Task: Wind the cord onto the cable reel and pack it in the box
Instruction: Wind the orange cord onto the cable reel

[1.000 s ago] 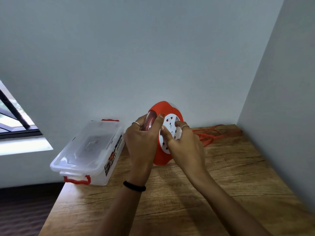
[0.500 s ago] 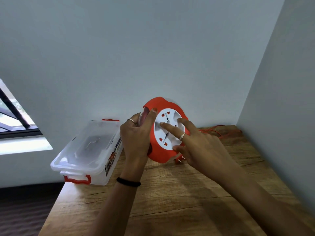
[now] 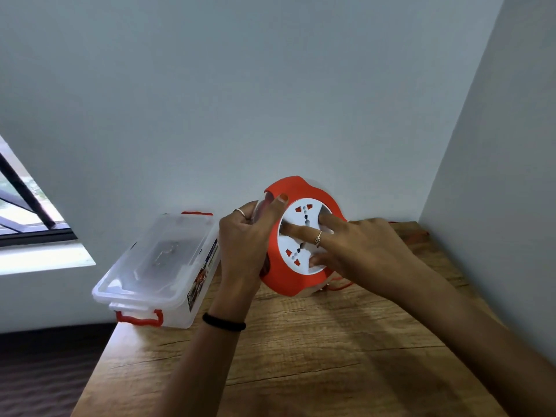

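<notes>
**Winding the cord in**

While the left hand [image 3: 245,236] grips the upright cable reel [image 3: 301,239] at mid-table, the right hand [image 3: 358,245] presses straight fingers on its white dial [image 3: 302,236]. Loose cord [image 3: 338,285] trails right; next, likely more turning. The box [image 3: 156,266] sits left, lidded.

Your cable reel [image 3: 301,278] is a round orange housing with a scalloped rim and a white socket face in the middle, with orange and dark pin holes. It's standing up on edge on the wood, face tilted toward you. Only a short bit of the orange cord [image 3: 340,286] shows, looping out from under the reel's lower right edge onto the tabletop, and a sliver more peeks out far back by the corner. The box [image 3: 156,266] is a clear plastic tub with red latch handles at both ends, lid on, sitting just left of the reel at the table's left edge.
</notes>
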